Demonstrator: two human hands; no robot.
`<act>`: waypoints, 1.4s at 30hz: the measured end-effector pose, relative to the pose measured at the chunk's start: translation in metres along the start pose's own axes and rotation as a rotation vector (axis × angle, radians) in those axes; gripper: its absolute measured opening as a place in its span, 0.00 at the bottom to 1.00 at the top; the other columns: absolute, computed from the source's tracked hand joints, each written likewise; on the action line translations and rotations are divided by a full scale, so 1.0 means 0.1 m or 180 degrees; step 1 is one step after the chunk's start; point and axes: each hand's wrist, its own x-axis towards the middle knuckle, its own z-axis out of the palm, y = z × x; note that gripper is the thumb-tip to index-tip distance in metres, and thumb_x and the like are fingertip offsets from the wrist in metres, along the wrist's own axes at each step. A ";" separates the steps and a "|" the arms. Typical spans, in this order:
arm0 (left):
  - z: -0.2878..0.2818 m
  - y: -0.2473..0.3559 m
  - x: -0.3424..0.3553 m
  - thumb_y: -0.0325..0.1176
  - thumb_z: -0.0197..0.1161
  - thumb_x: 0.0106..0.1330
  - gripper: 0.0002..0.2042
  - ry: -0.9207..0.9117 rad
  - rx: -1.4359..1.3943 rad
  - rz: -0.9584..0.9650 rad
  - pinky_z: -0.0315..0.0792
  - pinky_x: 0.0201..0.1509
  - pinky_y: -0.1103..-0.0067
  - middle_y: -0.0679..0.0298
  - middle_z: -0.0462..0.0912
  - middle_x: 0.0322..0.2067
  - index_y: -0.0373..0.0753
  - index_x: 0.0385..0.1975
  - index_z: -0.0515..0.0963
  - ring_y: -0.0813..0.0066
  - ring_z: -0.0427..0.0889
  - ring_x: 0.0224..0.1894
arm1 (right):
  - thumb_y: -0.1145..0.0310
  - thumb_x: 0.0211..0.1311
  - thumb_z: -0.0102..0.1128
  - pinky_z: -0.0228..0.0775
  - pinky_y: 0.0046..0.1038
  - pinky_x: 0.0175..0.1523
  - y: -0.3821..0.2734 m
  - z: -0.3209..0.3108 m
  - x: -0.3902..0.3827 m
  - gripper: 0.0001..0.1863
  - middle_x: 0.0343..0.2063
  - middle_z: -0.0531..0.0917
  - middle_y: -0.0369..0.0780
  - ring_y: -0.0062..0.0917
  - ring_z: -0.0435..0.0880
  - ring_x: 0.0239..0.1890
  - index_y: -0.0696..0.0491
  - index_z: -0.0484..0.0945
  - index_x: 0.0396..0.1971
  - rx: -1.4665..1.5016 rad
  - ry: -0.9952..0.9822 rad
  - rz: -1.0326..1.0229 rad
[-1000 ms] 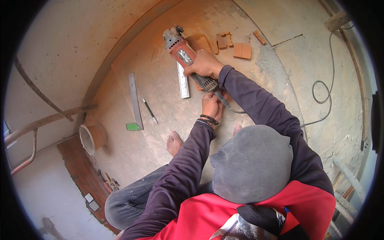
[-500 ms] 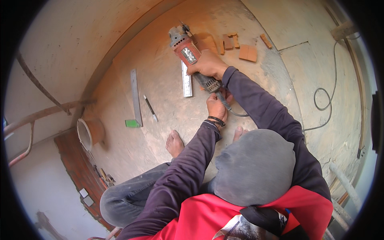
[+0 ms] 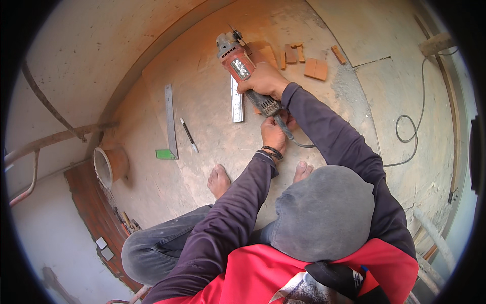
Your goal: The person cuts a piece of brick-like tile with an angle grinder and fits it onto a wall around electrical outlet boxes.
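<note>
My right hand (image 3: 266, 81) is wrapped round the body of a red and black angle grinder (image 3: 238, 63). The grinder's grey head points away from me, with its disc edge-on near some orange tile pieces (image 3: 263, 54). Close to the rear end of the grinder, beside its cable (image 3: 283, 127), my left hand (image 3: 274, 135) has its fingers curled together. The grinder's end and cable partly cover those fingers, so what they hold is hidden. A silver metal bar (image 3: 237, 104) lies on the board under the grinder, left of its body.
Cut orange tiles (image 3: 315, 69) lie beyond my right forearm. To the left are a try square (image 3: 170, 119) with a green handle and a marker (image 3: 189, 134). An orange bucket (image 3: 120, 163) lies tipped at the left edge. Cable loops (image 3: 416, 133) along the right, near metal bars (image 3: 434, 238).
The view has shifted slightly, and more of my right foot shows. Both hands and the grinder stay in nearly the same place.
</note>
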 end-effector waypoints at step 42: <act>-0.05 0.04 -0.01 0.24 0.61 0.71 0.08 -0.0132 -0.0040 -0.0041 0.77 0.44 0.79 0.75 0.78 0.36 0.44 0.45 0.74 0.83 0.79 0.37 | 0.56 0.32 0.78 0.80 0.29 0.39 -0.02 -0.01 -0.01 0.30 0.32 0.88 0.52 0.33 0.89 0.32 0.68 0.85 0.30 -0.0284 0.0050 -0.0026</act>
